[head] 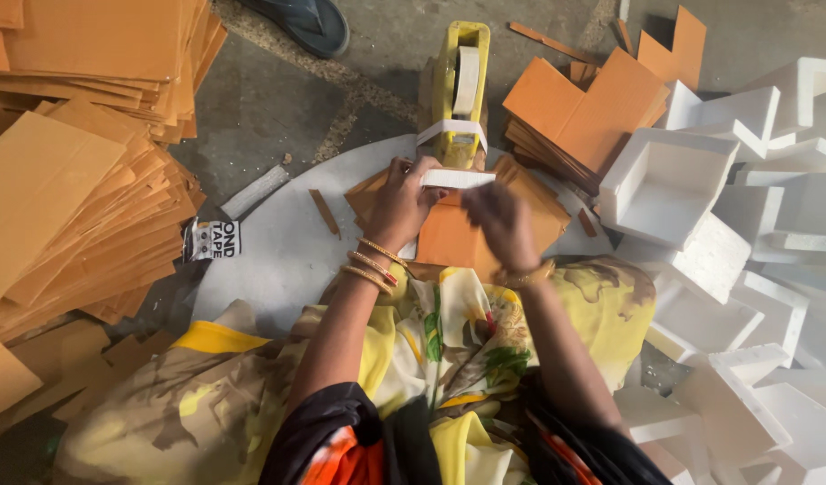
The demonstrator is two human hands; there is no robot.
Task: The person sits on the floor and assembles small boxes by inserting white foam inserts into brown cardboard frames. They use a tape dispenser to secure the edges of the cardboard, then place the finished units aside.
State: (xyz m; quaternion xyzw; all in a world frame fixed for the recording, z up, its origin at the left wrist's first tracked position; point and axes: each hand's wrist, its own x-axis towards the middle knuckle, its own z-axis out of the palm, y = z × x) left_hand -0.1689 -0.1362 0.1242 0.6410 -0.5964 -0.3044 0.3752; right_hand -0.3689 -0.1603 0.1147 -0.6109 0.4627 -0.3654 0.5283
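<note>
Left hand (402,203): fingers curled, pinching the left end of a white tape strip (456,179) held level above the work. Three bangles (372,266) on the wrist.

Right hand (501,223): blurred; raised just under the strip's right end, fingers bent toward it. Whether they actually grip the strip cannot be told. One bangle on this wrist.

Tape strip: short, white, stretched across between the two hands, just in front of the dispenser (460,85).

Dispenser: yellow, upright on the floor beyond the hands, a white tape roll (466,79) in its top and a white band across its lower front.

Box (458,235): orange cardboard, folded, lying under both hands on a round white board (278,251), close against the person's lap.

Left of frame: large heap of flat orange cardboard sheets (63,180), fanned and overlapping.

Beyond the box, right: smaller stack of orange cardboard pieces (584,112).

Right of frame: pile of white foam trays (700,207) and corner pieces, reaching from the top edge down past the knee.

Floor: grey concrete; a small black-and-white printed label (211,240) by the board's left edge; a dark sandal (305,22) at the top.

Lap: yellow patterned cloth (431,350).
</note>
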